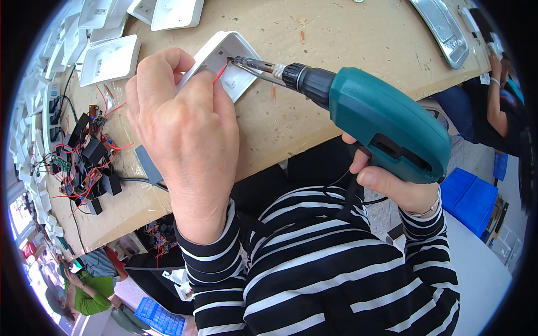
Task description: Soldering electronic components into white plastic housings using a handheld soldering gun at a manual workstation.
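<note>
My right hand (392,185) grips the handle of a green soldering gun (386,117), whose long metal tip points left. The tip reaches inside a small white plastic housing (244,84) on the tabletop. My left hand (188,129) is closed on the near left wall of that housing, its fingertips partly hidden behind the hand and wall. A red wire (220,74) runs from beside my left fingers up to the soldering tip. Whether tip and wire touch is too small to tell for certain.
More white housings (110,60) are piled along the left. A power strip (53,112) lies near a heap of black parts, circuit boards and red wires (92,154). At the far right sits a metal tray (443,31). Other people are at both sides; blue crates (468,199) stand right.
</note>
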`<state>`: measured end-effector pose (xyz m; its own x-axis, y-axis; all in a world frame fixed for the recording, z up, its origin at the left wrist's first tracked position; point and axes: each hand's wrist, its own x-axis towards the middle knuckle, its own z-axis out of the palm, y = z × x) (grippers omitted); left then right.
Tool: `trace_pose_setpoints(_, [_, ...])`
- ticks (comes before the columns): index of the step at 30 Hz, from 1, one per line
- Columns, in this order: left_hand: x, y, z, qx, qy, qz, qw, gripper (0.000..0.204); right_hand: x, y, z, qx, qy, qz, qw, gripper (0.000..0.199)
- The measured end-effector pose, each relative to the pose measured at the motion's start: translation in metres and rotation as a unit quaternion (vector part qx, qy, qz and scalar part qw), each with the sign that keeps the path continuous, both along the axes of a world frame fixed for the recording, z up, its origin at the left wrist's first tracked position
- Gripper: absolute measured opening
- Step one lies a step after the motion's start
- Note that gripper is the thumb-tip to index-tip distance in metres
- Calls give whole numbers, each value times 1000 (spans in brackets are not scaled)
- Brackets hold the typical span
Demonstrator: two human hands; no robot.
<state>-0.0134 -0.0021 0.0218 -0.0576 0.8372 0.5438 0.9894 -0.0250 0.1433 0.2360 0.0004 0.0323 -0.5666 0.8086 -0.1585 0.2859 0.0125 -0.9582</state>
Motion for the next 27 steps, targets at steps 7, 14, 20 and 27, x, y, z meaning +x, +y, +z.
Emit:
trace_pose_setpoints(7, [0, 0, -1, -1, -6, 2, 1000, 10, -10, -3, 3, -12, 13, -63, 998, 43])
trace_pose_setpoints(14, [0, 0, -1, 0, -1, 3, 1000, 10, -12, -4, 5, 12, 11, -95, 995, 30])
trace_pose_setpoints(20, [0, 0, -1, 2, -6, 2, 1000, 11, -16, -7, 1, -28, 54, -125, 990, 41])
trace_pose_setpoints(27, [1, 0, -1, 4, -3, 1, 1000, 10, -12, -4, 5, -4, -4, -74, 997, 45])
